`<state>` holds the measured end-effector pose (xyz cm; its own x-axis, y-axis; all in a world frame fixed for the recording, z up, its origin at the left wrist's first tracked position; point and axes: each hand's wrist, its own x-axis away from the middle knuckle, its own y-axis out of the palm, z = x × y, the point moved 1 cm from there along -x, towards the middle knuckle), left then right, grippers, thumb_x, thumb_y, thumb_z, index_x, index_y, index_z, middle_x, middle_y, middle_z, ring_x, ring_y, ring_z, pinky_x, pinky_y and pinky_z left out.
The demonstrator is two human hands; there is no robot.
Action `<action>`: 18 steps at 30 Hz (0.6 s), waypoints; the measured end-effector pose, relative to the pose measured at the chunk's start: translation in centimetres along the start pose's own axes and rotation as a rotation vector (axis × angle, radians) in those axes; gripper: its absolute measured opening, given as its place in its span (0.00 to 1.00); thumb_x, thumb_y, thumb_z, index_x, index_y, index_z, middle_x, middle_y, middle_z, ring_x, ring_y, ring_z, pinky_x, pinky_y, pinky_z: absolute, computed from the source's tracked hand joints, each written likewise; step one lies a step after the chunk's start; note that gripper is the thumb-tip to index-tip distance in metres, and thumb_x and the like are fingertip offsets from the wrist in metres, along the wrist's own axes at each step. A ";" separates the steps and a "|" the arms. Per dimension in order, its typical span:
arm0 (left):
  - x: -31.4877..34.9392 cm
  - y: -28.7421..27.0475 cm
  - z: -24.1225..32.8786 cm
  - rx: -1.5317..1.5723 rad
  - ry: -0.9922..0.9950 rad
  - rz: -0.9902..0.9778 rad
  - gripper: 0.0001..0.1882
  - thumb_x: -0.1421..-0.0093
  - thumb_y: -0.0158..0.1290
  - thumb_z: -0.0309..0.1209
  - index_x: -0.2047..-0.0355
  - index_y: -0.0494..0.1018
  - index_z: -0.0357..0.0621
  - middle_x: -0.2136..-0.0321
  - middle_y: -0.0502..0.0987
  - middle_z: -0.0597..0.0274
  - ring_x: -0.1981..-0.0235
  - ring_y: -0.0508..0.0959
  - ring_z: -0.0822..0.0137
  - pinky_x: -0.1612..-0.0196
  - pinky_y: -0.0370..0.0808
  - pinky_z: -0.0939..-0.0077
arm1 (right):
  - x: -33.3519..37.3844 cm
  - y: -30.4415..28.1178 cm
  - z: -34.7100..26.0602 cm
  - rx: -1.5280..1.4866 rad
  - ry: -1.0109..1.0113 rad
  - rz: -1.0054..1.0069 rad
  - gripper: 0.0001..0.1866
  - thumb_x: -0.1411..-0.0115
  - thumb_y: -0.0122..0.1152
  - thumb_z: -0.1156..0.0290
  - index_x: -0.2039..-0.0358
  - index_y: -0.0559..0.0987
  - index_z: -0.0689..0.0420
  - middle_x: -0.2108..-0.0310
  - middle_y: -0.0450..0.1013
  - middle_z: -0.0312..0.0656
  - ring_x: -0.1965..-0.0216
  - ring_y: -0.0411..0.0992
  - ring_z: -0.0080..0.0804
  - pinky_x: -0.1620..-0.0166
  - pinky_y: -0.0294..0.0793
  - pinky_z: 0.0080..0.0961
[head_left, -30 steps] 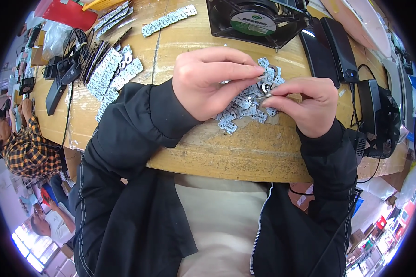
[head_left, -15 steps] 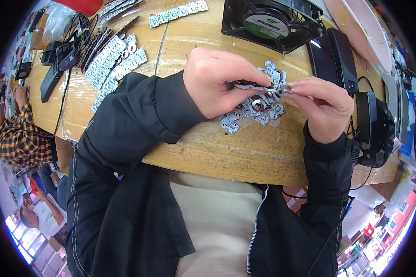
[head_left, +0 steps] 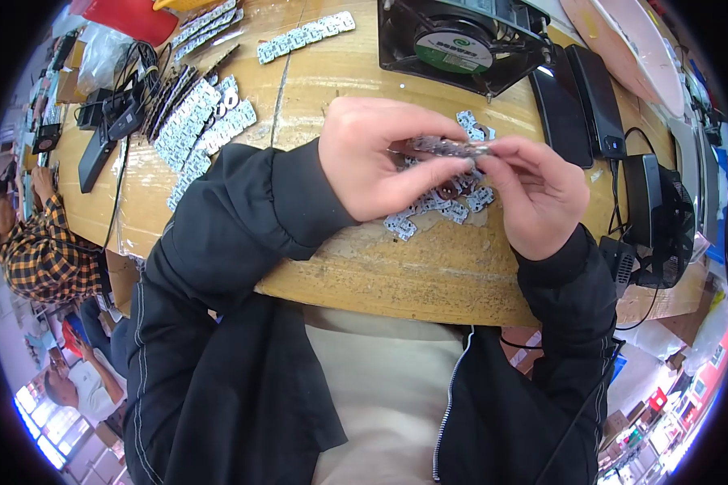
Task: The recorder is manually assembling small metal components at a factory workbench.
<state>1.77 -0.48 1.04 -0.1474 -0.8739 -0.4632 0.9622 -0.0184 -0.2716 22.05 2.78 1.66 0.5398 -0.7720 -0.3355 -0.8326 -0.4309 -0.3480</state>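
Over the table, my left hand (head_left: 372, 162) grips a narrow strip of small circuit boards (head_left: 443, 147) between thumb and fingers. The strip is seen nearly edge-on, its dark side partly showing. At its right end my right hand (head_left: 546, 194) pinches, thumb against fingers; whether it holds the strip itself or a piece coming off it is hidden. Under both hands lies a loose pile of small white-and-grey circuit boards (head_left: 453, 208), partly covered by my fingers.
Several board panels (head_left: 188, 121) are stacked at the left, and one panel (head_left: 307, 37) lies farther back. A black fan (head_left: 461, 48) stands behind my hands. Dark flat devices (head_left: 562, 121) lie at the right, near a pink tray (head_left: 623, 48). Cables and adapters (head_left: 125, 117) sit far left.
My right hand has moved left, closer to my left hand. The strip has turned so more of its dark face shows. A small silvery piece seen at my right fingertips is no longer distinct.
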 end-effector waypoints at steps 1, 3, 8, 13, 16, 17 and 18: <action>-0.1 0.1 0.1 0.065 -0.080 0.058 0.08 0.50 0.62 0.22 0.67 0.81 0.37 0.75 0.81 0.53 0.74 0.83 0.61 0.70 0.79 0.77 | 0.0 -0.2 -0.2 0.005 0.068 0.022 0.11 0.43 0.59 0.88 0.59 0.75 0.70 0.65 0.78 0.47 0.62 0.77 0.26 0.58 0.76 0.17; 0.0 -0.5 -0.1 0.015 -0.085 0.008 0.09 0.48 0.62 0.21 0.65 0.80 0.35 0.75 0.81 0.52 0.74 0.83 0.65 0.70 0.78 0.79 | -0.2 -0.5 0.0 -0.020 0.068 0.031 0.11 0.43 0.59 0.88 0.59 0.75 0.70 0.64 0.78 0.47 0.62 0.77 0.26 0.57 0.76 0.16; 0.0 -0.3 0.8 -0.270 0.075 -0.009 0.10 0.49 0.62 0.21 0.64 0.80 0.34 0.75 0.81 0.51 0.76 0.82 0.68 0.74 0.75 0.82 | 0.3 0.2 -0.7 -0.076 0.108 0.141 0.10 0.43 0.58 0.88 0.59 0.75 0.71 0.64 0.77 0.46 0.62 0.77 0.25 0.57 0.76 0.16; 0.1 -0.1 1.3 -0.311 0.054 0.037 0.09 0.49 0.63 0.21 0.66 0.80 0.36 0.75 0.82 0.52 0.77 0.82 0.69 0.76 0.73 0.83 | 0.7 0.9 -0.9 0.149 0.036 0.192 0.11 0.43 0.59 0.88 0.58 0.75 0.71 0.65 0.76 0.44 0.62 0.76 0.24 0.58 0.75 0.15; 0.1 0.2 1.3 -0.331 0.058 0.073 0.08 0.52 0.62 0.22 0.69 0.79 0.37 0.79 0.79 0.51 0.79 0.80 0.59 0.76 0.76 0.75 | 0.7 0.9 -0.6 0.206 0.023 0.170 0.11 0.43 0.59 0.88 0.59 0.75 0.71 0.65 0.77 0.44 0.62 0.76 0.23 0.59 0.75 0.14; 0.2 0.2 1.1 -0.321 0.064 0.094 0.07 0.52 0.62 0.21 0.70 0.79 0.37 0.79 0.79 0.51 0.79 0.80 0.59 0.76 0.76 0.75 | 0.7 1.0 -0.9 0.204 0.026 0.175 0.11 0.43 0.59 0.88 0.59 0.75 0.71 0.65 0.77 0.44 0.62 0.76 0.23 0.59 0.75 0.14; 0.2 0.1 1.0 -0.310 0.073 0.118 0.07 0.52 0.62 0.21 0.70 0.79 0.37 0.79 0.79 0.52 0.79 0.80 0.59 0.75 0.76 0.75 | 0.3 0.9 -1.3 0.073 0.115 0.172 0.10 0.43 0.59 0.87 0.59 0.75 0.71 0.66 0.77 0.44 0.63 0.76 0.24 0.60 0.75 0.15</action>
<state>2.11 -1.10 1.76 -0.0665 -0.8238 -0.5630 0.8599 0.2389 -0.4511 21.32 1.54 2.34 0.3695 -0.8811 -0.2952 -0.8977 -0.2564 -0.3583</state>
